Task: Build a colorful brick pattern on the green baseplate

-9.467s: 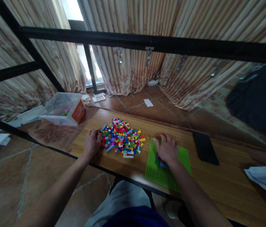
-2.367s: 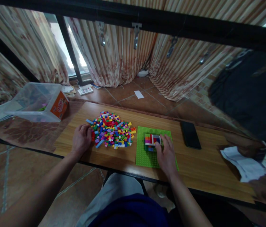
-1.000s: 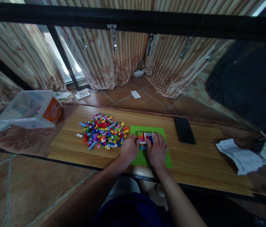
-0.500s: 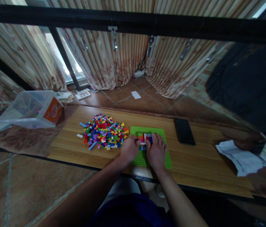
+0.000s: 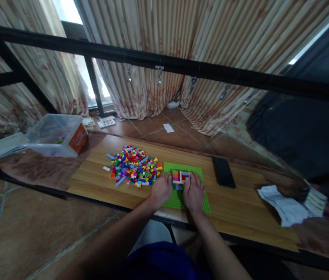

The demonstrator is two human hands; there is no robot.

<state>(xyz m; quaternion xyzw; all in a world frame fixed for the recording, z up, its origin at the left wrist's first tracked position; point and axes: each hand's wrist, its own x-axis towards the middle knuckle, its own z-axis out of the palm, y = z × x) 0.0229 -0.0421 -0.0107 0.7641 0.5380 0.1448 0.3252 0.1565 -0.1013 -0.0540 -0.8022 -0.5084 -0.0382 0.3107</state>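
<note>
A small toy-brick build (image 5: 180, 177), with orange, pink, red, white, grey and blue bricks in it, stands on the green baseplate (image 5: 175, 202). My left hand (image 5: 162, 189) grips the build's left side, its fingers curled in and the thumb near the white bricks. From the right, my right hand (image 5: 194, 190) holds the other side, with bent fingers covering that end. Just left of the baseplate a heap of loose, many-coloured toy bricks (image 5: 136, 165) lies on the wooden board (image 5: 94, 171). The build's underside and right end are hidden.
A black phone (image 5: 224, 172) lies right of the baseplate, and crumpled white paper (image 5: 282, 204) farther right. At the far left stands a clear plastic box (image 5: 49, 134) with an orange label. A dark metal bar (image 5: 176, 64) crosses above, in front of striped curtains (image 5: 141, 91).
My head view has tilted and shifted. My hands have drawn slightly apart, so more of the brick build's top shows between them. The heap and the phone stay put on the board.
</note>
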